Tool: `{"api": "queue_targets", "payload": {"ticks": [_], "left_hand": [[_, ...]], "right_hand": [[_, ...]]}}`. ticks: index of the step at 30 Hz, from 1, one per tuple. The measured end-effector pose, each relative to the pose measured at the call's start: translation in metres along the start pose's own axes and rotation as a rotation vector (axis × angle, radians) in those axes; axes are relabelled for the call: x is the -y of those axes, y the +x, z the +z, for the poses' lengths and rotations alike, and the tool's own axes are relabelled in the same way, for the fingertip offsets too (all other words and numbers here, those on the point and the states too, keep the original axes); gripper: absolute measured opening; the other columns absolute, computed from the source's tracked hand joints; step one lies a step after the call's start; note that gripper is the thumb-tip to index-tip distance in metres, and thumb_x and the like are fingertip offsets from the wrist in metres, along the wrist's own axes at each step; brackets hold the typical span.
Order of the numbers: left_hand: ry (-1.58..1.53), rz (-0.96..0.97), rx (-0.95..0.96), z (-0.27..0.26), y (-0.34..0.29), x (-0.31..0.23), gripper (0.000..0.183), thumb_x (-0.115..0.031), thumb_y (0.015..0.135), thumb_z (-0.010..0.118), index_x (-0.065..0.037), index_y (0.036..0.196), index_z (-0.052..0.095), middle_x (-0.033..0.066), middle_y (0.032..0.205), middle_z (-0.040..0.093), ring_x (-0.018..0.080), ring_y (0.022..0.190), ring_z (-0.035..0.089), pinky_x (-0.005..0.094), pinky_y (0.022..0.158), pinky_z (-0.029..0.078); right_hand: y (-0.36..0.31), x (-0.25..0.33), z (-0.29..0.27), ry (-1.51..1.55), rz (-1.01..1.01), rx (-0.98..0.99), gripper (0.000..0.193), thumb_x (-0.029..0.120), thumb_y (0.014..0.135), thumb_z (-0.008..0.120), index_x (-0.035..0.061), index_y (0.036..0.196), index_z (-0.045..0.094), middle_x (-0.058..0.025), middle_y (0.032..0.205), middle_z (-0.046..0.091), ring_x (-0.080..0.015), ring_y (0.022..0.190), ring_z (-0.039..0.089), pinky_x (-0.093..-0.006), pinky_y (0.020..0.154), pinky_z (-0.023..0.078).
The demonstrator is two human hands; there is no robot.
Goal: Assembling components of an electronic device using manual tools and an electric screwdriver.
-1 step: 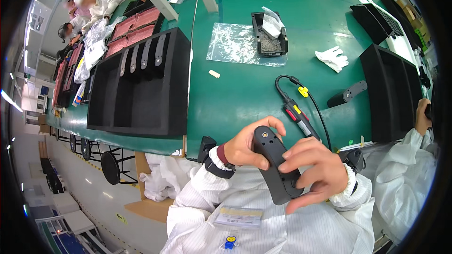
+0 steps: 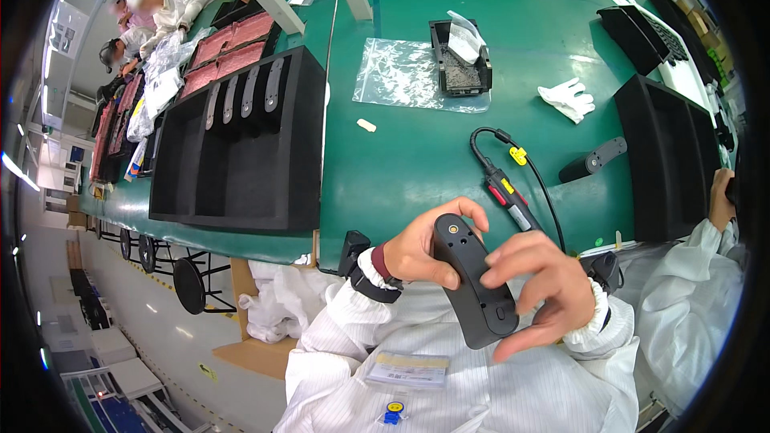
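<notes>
My left hand (image 2: 417, 252) grips the upper end of a black, slightly curved elongated device (image 2: 475, 297), its thumb across the near side. The device is tilted over my lap, with a brass-coloured round insert and small holes at its top end and a small oval recess near its lower end. My right hand (image 2: 553, 293) is beside the device, fingers bent and spread apart; one fingertip overlaps its right edge, and contact is hard to tell. Just beyond my hands lies a black corded electric screwdriver (image 2: 507, 196) with red and yellow marks.
A black foam tray (image 2: 233, 184) on the left holds several similar devices (image 2: 273, 88). Another device (image 2: 593, 160) lies by the right foam tray (image 2: 666, 160). Farther off are a parts bin with screws (image 2: 461, 80), a clear bag (image 2: 393, 72) and a white glove (image 2: 568, 99). Other people work nearby.
My right hand's fingers have lifted and spread slightly from the device, uncovering more of its lower end. The left hand's hold is nearly the same.
</notes>
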State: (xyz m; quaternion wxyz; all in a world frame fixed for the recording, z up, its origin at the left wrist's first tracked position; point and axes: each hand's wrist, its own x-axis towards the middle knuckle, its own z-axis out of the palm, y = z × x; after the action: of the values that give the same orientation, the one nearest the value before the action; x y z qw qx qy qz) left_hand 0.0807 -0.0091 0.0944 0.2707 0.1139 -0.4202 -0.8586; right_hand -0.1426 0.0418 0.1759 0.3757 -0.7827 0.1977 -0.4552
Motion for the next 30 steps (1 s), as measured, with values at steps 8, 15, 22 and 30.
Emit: {"api": "queue_targets", "payload": {"ticks": [8,15,22,30], "left_hand": [[0.259,0.047,-0.1,0.018,-0.008,-0.024,0.071,-0.008,0.067,0.091,-0.006,0.122,0.045,0.0056,0.108,0.065,0.0121,0.101,0.062,0.0276,0.088,0.049],[0.7,0.149,-0.092,0.032,-0.013,-0.041,0.062,-0.001,0.068,0.087,-0.004,0.114,0.045,0.0141,0.1,0.07,0.0198,0.093,0.07,0.0317,0.083,0.052],[0.765,0.201,-0.038,0.032,-0.009,-0.039,0.065,-0.007,0.065,0.091,-0.003,0.111,0.046,0.013,0.098,0.071,0.0209,0.092,0.071,0.0356,0.092,0.05],[0.781,0.195,-0.046,0.033,-0.008,-0.038,0.064,-0.011,0.065,0.093,-0.001,0.11,0.048,0.0107,0.096,0.072,0.0216,0.09,0.072,0.0422,0.1,0.046]], "right_hand": [[-0.008,0.011,0.006,0.269,0.453,-0.137,0.028,0.008,0.082,0.07,0.0006,0.106,0.057,-0.021,0.126,0.055,-0.0327,0.114,0.057,-0.0423,0.098,0.044],[-0.016,0.016,0.004,0.307,0.556,-0.089,0.035,-0.001,0.078,0.068,-0.0001,0.111,0.057,-0.0188,0.124,0.058,-0.0286,0.114,0.058,-0.0393,0.098,0.045],[-0.025,0.015,0.002,0.426,0.536,-0.105,0.041,-0.003,0.077,0.067,-0.001,0.116,0.056,-0.0181,0.124,0.059,-0.0301,0.114,0.059,-0.0399,0.097,0.048],[-0.03,0.017,-0.001,0.496,0.565,-0.099,0.044,-0.005,0.077,0.064,-0.0014,0.12,0.055,-0.0167,0.127,0.057,-0.0291,0.116,0.059,-0.039,0.099,0.048]]}}
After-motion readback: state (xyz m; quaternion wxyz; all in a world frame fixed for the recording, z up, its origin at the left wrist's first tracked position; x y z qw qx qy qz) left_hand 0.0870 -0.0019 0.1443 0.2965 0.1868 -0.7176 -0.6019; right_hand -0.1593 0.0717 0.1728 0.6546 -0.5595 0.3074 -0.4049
